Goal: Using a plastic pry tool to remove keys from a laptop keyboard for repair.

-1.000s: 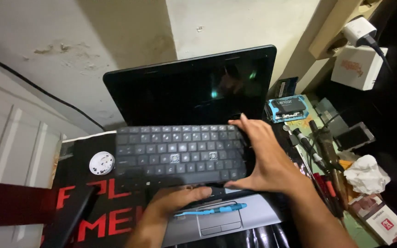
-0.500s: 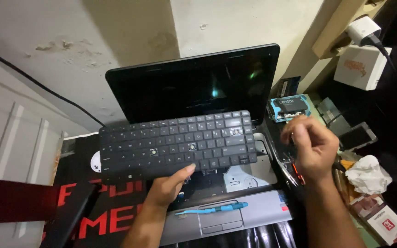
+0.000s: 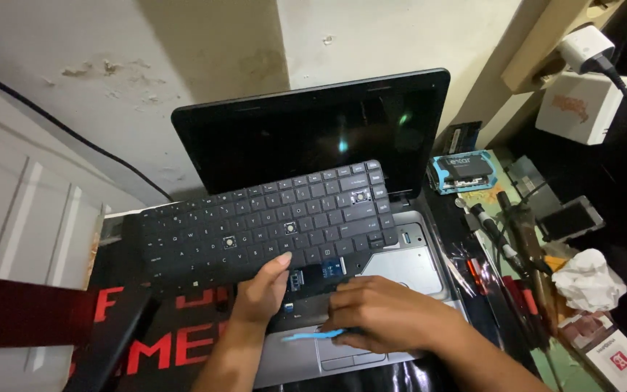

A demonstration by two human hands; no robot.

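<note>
peeling wall (image 3: pixel 110 65) behind cluttered desk (image 3: pixel 517 239); left hand (image 3: pixel 263 294) grip pinching keyboard (image 3: pixel 255 225), right hand (image 3: pixel 386 316) spread flat.

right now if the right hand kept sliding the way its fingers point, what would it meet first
The right hand points left across the laptop base. First in that line is probably the left hand, which props up the loose keyboard; depth is unclear, so it might pass below.
</note>
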